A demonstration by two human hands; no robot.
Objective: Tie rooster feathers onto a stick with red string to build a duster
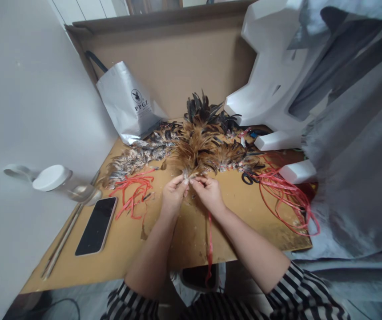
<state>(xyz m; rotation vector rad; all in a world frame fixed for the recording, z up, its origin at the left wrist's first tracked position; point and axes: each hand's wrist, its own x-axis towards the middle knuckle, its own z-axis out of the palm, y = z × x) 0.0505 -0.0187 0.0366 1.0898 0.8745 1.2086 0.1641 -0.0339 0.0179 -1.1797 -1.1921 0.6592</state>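
Note:
My left hand (173, 194) and my right hand (208, 192) meet at the middle of a wooden board (177, 240), fingers pinched together on the quill ends of a small bunch of brown feathers (191, 166). Just beyond my fingers lies a big heap of brown and black feathers (204, 138), with greyish feathers (134, 158) spread to its left. A red string (209, 249) hangs down from under my right hand over the board's near edge. Both sleeves are black-and-white striped.
A black phone (96, 225) lies face up at the left, beside thin sticks (64, 234) and a clear jar with a white lid (52, 178). Red string (134, 191) lies in loops left and right (284, 200). Scissors (249, 178), a grey bag (127, 104), white foam (271, 80), grey cloth (354, 169).

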